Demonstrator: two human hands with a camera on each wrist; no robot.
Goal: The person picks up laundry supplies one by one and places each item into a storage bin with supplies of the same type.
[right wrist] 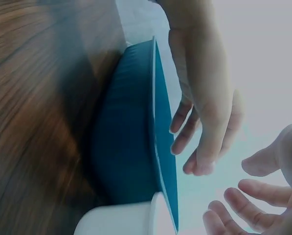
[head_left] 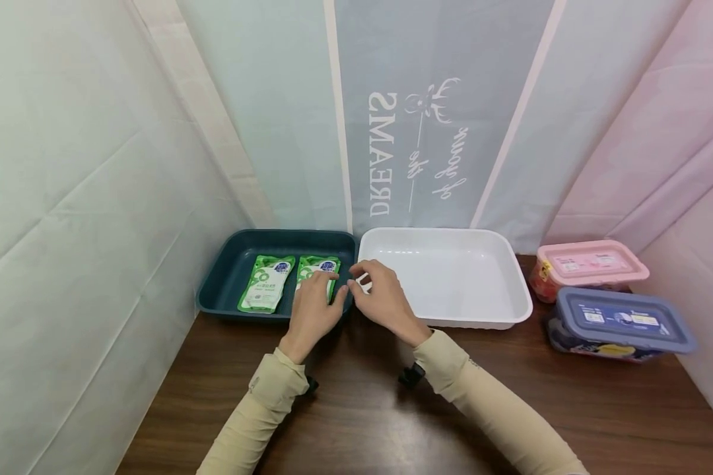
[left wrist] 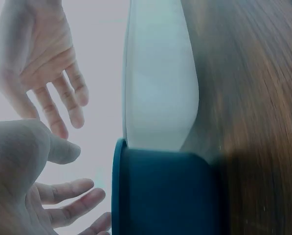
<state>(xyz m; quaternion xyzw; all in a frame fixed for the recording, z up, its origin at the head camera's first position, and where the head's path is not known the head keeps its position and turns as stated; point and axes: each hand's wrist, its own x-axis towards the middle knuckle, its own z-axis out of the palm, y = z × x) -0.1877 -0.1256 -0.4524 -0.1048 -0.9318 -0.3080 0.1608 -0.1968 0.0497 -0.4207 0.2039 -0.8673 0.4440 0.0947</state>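
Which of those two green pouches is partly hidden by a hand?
The pouch nearer the white tray: in the head view, the left hand covers part of it, while the other pouch shows whole.

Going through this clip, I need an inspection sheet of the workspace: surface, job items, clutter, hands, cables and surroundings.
Surface: brown wood-grain table, visible in front of the trays.
Job's things: left pouch and right pouch, both green and white, lie in the dark teal tray; the right one is partly hidden by a hand. A white tray stands beside it.
Clutter: pink-lidded container and blue-lidded container at the right, the blue one nearer the person.
Hands: left hand over the teal tray, right hand near where the trays meet; neither visibly holds anything.
Cables: nothing seen.
Surroundings: fabric backdrop with printed lettering; pale sheeting at left.
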